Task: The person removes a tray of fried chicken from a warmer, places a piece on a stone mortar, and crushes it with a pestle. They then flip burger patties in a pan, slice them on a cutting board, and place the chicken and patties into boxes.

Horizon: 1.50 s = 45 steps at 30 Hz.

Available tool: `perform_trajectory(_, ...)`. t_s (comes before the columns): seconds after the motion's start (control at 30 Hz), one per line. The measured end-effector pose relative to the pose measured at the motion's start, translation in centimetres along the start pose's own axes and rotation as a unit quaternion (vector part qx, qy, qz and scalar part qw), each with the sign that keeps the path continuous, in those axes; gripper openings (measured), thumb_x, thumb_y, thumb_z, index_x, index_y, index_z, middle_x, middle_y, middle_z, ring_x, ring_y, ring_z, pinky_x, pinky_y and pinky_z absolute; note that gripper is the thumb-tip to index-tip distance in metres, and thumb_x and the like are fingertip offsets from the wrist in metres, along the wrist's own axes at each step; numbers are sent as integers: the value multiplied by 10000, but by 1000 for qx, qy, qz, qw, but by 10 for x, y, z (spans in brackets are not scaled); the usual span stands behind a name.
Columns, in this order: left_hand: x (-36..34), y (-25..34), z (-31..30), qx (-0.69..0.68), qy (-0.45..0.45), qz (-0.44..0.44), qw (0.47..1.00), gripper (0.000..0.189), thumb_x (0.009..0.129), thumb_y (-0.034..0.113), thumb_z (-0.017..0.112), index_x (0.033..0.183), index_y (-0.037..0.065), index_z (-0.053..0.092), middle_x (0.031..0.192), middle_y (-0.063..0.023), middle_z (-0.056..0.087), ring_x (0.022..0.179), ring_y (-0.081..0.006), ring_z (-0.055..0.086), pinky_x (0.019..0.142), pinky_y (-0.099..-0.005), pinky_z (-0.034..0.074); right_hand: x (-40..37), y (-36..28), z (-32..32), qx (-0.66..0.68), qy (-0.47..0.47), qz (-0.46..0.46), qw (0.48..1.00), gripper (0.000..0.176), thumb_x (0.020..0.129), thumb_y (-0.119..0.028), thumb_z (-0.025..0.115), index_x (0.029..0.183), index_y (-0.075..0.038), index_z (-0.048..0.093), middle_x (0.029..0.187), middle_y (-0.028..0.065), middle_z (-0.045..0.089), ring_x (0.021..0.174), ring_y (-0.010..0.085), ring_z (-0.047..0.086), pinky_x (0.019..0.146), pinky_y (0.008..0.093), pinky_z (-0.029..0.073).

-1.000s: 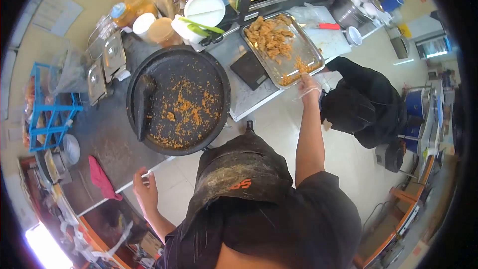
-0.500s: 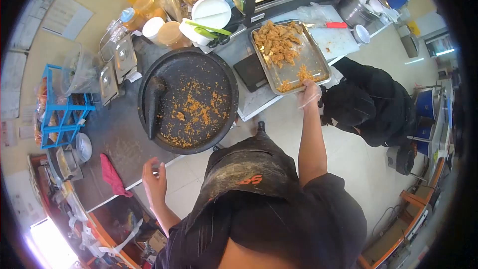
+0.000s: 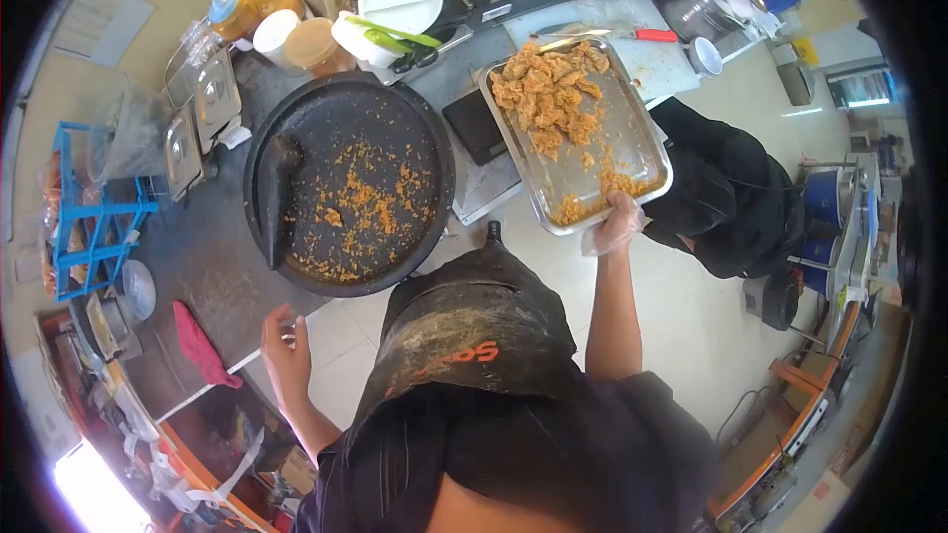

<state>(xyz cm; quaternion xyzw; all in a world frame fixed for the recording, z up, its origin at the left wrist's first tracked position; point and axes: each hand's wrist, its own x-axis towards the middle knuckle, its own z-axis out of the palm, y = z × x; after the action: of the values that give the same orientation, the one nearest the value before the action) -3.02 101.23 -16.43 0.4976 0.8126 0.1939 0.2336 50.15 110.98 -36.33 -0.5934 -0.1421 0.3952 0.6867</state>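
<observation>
My right hand [image 3: 616, 225], in a clear plastic glove, grips the near edge of a metal tray [image 3: 632, 123]. Golden fried chicken pieces [image 3: 548, 89] are heaped at the tray's far left, with loose crumbs [image 3: 620, 181] along its near end. To the left stands a wide black stone mortar [image 3: 425, 237], crumbs [image 3: 370, 202] scattered over its bottom. A dark pestle [image 3: 283, 202] leans inside its left side. My left hand [image 3: 284, 347] hovers by the counter's front edge, fingers loosely curled and apart, holding nothing.
A red cloth [image 3: 202, 345] lies at the counter edge. A knife with a red handle [image 3: 656, 36] rests on a white cutting board [image 3: 662, 64]. Tubs and green chillies [image 3: 390, 38] stand behind the mortar. Close on the right, a person in black [image 3: 721, 188] bends down.
My right hand has lifted and pulled the tray nearer, turning it slightly. The whole view has shifted a little. My left hand stays empty beside the counter.
</observation>
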Motion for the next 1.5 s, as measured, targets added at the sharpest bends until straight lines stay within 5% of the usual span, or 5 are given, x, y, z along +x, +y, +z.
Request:
perform_trajectory(0.5,26,-26,5,-16,-23,58,998,298,876,136,625,1150,27,584,997,-116,642,743,-220,608,643,-348,488,13,27,8,-303,-2,-182,935,127,752,-80,549,838,-18,618,860,99,625,939,231,615,762,348,489)
perform_trajectory(0.73,24,-4,-2,4,-8,66,998,290,875,115,627,1148,24,585,1010,-119,624,738,-205,598,644,-334,493,116,93,-9,-125,-85,-69,986,387,767,-129,564,1119,30,547,1022,131,620,930,270,627,867,385,520)
perform_trajectory(0.97,10,-6,6,-4,-2,52,999,288,873,95,629,1142,5,581,993,-131,631,751,-211,635,596,-310,502,0,-111,125,-616,136,55,774,675,764,-414,702,1250,24,533,1133,209,623,1085,383,596,943,407,477)
perform_trajectory(1.2,8,9,8,1,-37,40,999,298,875,111,633,1149,6,577,998,-128,630,755,-208,638,590,-309,499,18,-122,213,-724,-190,-235,620,862,652,-258,816,1408,-215,404,1519,185,269,1306,385,408,1021,432,444)
perform_trajectory(1.5,7,16,3,1,-15,29,999,297,875,120,636,1147,14,579,999,-117,627,770,-203,629,629,-323,503,77,-98,265,-784,-293,-149,526,853,612,-171,822,1379,-285,467,1496,174,284,1283,396,423,980,442,477)
